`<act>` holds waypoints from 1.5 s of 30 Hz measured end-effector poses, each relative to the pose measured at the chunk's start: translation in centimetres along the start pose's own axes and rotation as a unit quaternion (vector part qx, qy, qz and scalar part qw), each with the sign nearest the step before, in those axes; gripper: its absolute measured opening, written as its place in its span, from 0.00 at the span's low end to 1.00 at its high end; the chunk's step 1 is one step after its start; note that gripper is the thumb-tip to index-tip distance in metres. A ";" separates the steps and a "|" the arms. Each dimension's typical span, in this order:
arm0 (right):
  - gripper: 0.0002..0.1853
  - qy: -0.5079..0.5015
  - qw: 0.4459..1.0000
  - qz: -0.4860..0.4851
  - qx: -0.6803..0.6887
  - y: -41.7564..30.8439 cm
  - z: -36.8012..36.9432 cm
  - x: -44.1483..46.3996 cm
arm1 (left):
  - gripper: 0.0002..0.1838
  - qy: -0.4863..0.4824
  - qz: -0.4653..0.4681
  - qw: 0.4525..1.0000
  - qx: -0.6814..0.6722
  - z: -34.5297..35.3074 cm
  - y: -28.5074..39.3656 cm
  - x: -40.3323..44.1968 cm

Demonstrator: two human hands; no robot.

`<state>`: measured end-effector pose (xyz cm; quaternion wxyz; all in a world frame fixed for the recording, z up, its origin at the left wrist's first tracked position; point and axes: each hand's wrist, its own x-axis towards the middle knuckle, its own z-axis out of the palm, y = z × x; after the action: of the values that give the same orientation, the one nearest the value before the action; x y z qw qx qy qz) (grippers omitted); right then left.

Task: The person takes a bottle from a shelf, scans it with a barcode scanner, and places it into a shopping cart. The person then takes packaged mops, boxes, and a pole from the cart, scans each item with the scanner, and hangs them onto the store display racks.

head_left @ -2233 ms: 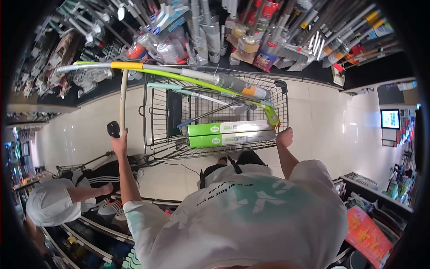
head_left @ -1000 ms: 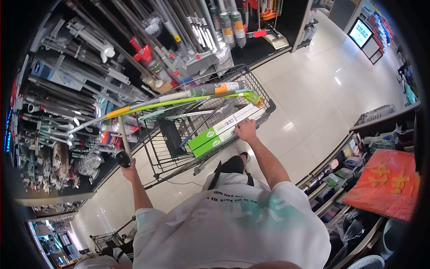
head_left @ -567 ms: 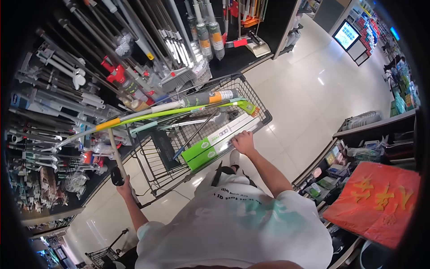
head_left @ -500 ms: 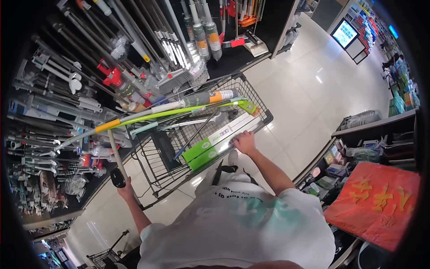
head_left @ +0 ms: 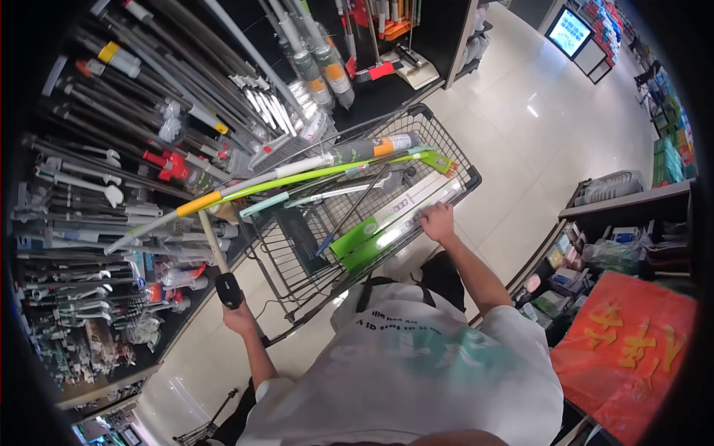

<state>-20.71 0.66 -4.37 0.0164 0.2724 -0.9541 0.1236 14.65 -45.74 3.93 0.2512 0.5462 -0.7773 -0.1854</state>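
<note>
My left hand (head_left: 239, 320) is wrapped round the shopping cart's pale handle bar (head_left: 213, 241), just below a black oval piece (head_left: 229, 291) on it. On the cart's near side rim rests my right hand (head_left: 439, 221), fingers curled over it and against long white-and-green boxes (head_left: 405, 211). These lie slanted inside the wire cart (head_left: 297, 306). Across its top stretch a lime-green pole (head_left: 297, 177) with a flat head and a grey-and-orange wrapped mop (head_left: 375, 147); their far ends overhang the handle. A pale mint-handled tool (head_left: 265, 204) lies below them.
A rack of poles, mops and brushes (head_left: 171, 97) runs close along the cart's left. Shelves with packaged goods (head_left: 565, 282) and a red bag with yellow characters (head_left: 625, 349) stand at right. Tiled floor (head_left: 513, 141) stretches ahead towards a lit screen (head_left: 569, 32). Another cart (head_left: 197, 435) is behind.
The cart and both my hands have shifted right in view, while the pole rack has slid back past it. Both hands keep their places on the cart; the load still lies across it.
</note>
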 end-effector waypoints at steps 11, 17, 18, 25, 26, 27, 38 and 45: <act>0.09 0.051 0.998 0.005 0.031 11.2 -4.1 4.4 | 0.19 -0.004 0.015 0.999 -0.049 4.6 11.5 -3.4; 0.08 0.039 0.998 0.010 0.046 17.2 -5.7 8.7 | 0.23 0.009 0.018 1.000 0.001 8.5 18.5 -4.3; 0.08 0.032 0.998 0.014 0.045 18.2 -5.7 9.4 | 0.25 0.009 0.028 1.000 -0.003 9.2 19.4 -4.0; 0.08 0.049 0.997 -0.007 0.055 25.7 -6.2 14.4 | 0.26 -0.005 0.016 0.997 0.079 13.8 27.0 -3.8; 0.09 0.049 0.997 -0.003 0.059 26.7 -6.3 15.2 | 0.26 -0.010 0.016 0.996 0.082 14.5 27.9 -3.7; 0.09 0.050 0.997 0.000 0.061 27.8 -6.6 16.0 | 0.26 -0.015 0.015 0.996 0.083 15.3 28.9 -3.7; 0.11 -0.017 0.998 0.040 0.051 37.8 -10.8 22.5 | 0.29 -0.018 0.049 0.995 0.081 23.0 39.6 -4.2; 0.14 -0.069 0.996 0.058 0.014 45.0 -12.9 26.0 | 0.29 -0.019 0.058 0.997 0.049 27.5 47.2 -5.8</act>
<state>-66.89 27.31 0.55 -0.0602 0.2243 -0.9654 0.1187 -35.73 -24.08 7.19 0.2197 0.5082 -0.8205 -0.1427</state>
